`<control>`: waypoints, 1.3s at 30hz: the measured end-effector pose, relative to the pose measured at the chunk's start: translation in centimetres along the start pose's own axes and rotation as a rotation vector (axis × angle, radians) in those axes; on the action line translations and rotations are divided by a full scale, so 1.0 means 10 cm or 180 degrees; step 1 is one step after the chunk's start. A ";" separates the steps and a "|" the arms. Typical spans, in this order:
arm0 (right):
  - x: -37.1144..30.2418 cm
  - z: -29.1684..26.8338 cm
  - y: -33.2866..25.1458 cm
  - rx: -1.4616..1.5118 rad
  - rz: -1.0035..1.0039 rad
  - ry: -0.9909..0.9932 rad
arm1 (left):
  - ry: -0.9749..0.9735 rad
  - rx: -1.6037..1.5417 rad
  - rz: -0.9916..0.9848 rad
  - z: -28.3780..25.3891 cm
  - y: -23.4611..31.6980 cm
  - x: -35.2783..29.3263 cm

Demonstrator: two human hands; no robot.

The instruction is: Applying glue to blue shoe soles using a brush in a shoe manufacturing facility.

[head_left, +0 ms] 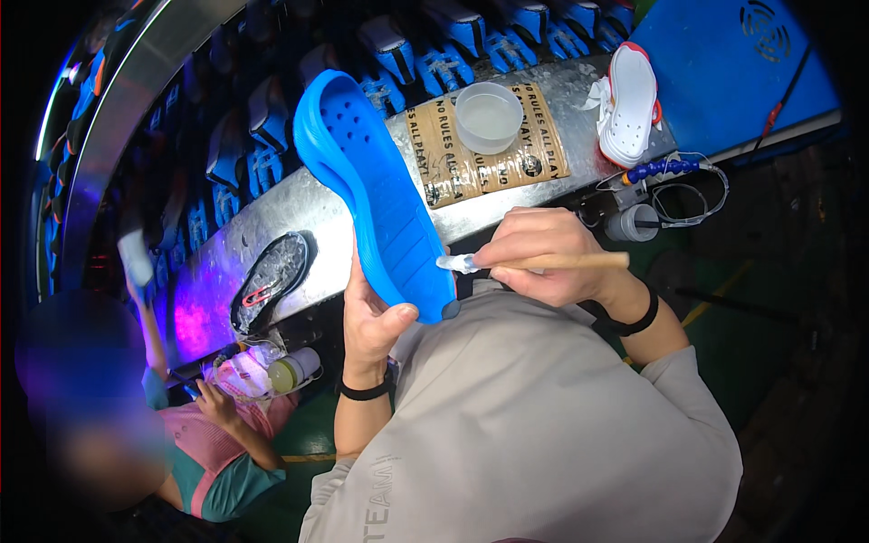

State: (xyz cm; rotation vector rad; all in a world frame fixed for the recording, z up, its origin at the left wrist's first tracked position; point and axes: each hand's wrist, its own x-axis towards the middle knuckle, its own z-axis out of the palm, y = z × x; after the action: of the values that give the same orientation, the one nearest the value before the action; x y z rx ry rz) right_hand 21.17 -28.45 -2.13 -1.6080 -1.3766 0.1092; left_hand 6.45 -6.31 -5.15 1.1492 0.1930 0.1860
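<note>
A blue shoe sole (391, 213) is held tilted in front of me, its hollow inner side showing. My left hand (367, 321) is closed around its near end, with the thumb on the near rim and the fingers mostly hidden beneath. My right hand (548, 249) pinches a brush (588, 261) by its wooden handle. The brush's whitish tip points left and meets the right edge of the sole near the heel; whether it presses there I cannot tell. A clear round cup (489, 118) of cloudy liquid stands beyond the sole, on brown printed wrapping (543, 154).
Blue and dark shoe parts (444, 68) line the rack behind the metal bench (317, 213). A white sole with red edging (631, 104) lies at right, near a blue machine (724, 63), hose and small jar (632, 223). A co-worker (213, 452) reaches toward the rack at left.
</note>
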 end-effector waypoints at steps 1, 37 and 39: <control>0.00 0.00 -0.01 0.0274 0.0213 0.0139 | -0.0065 -0.0027 -0.0022 0.00 0.00 0.00; -0.69 -0.04 0.26 0.1019 0.1184 0.2538 | -0.1348 -0.0658 0.1475 1.02 2.57 2.45; -0.75 -0.03 0.25 0.1046 0.1243 0.2514 | -0.0875 0.0345 0.1802 0.80 2.65 2.48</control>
State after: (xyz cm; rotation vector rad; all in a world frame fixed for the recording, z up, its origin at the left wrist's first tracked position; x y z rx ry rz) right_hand 20.50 -34.28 -7.45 -1.3915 -0.4098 -0.0656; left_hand 31.15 3.22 20.95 1.3032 -0.3761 0.5171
